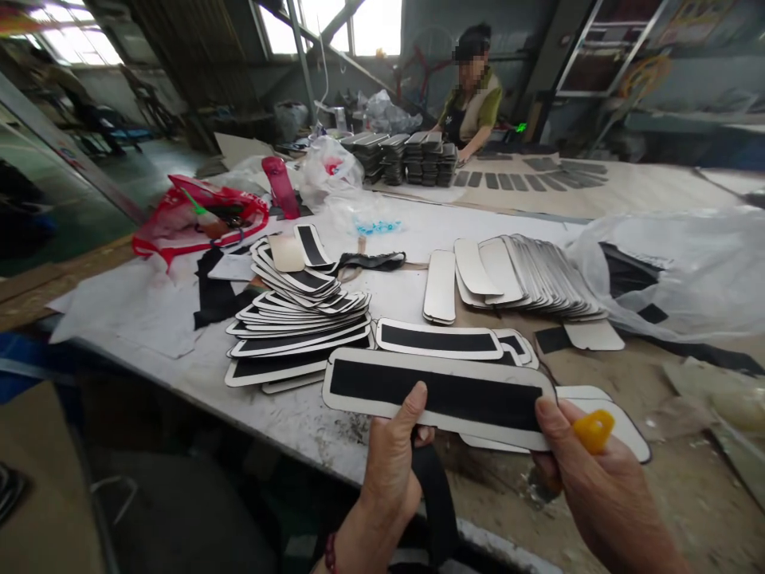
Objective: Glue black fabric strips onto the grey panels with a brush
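Observation:
A long white panel with a black strip along its middle (460, 392) is held up over the table's near edge. My left hand (394, 446) grips its lower edge near the middle, thumb on the black strip. At the panel's right end my right hand (589, 462) pinches it, and a yellow handle (594, 431) sticks out from the same hand. A black band (436, 498) hangs below my left hand. Just behind lies another white panel with a black strip (439, 340). More strip-bearing panels (299, 319) are stacked at the left.
Plain white panels (526, 275) lie fanned out at the right, beside a clear plastic bag (705, 263). A red bag (200, 219) is at the back left. Across the table a person (475, 100) stands near dark stacks (412, 159). White sheets (603, 414) lie under my right hand.

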Demonstrator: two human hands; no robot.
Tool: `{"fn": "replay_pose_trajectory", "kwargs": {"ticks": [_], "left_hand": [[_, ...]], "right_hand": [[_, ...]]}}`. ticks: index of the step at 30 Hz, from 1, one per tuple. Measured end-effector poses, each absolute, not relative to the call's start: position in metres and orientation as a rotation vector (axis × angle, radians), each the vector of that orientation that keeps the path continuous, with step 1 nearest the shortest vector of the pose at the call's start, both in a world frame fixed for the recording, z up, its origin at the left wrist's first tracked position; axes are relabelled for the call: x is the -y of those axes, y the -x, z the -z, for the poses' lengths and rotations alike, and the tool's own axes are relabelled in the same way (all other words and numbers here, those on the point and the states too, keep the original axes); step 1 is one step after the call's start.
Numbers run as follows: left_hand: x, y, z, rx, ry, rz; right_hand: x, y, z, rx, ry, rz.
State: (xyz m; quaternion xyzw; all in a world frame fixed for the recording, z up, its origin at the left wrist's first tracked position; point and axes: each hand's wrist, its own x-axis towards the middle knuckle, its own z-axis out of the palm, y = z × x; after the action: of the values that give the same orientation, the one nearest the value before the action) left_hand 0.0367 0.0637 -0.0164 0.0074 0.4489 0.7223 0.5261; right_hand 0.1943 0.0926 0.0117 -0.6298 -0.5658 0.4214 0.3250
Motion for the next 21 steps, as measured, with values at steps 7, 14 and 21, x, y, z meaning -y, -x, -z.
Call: {"fn": "replay_pose_trajectory", "kwargs": {"ticks": [7, 14, 21], "left_hand": [[-0.062, -0.024, 0.020, -1.138, -0.094, -1.791], [-0.064, -0.009, 0.025, -1.193, -0.091, -1.860], [-0.065, 0.007, 0.037, -1.264, -0.041, -1.821]], "right_hand": [[-0.094, -0.201, -0.008, 1.411, 1.679, -1.129], [-0.104, -0.213, 0.006, 1.274, 1.588, -1.207], [-0.108, -0.223, 0.005, 1.261, 1.591, -1.217]]}}
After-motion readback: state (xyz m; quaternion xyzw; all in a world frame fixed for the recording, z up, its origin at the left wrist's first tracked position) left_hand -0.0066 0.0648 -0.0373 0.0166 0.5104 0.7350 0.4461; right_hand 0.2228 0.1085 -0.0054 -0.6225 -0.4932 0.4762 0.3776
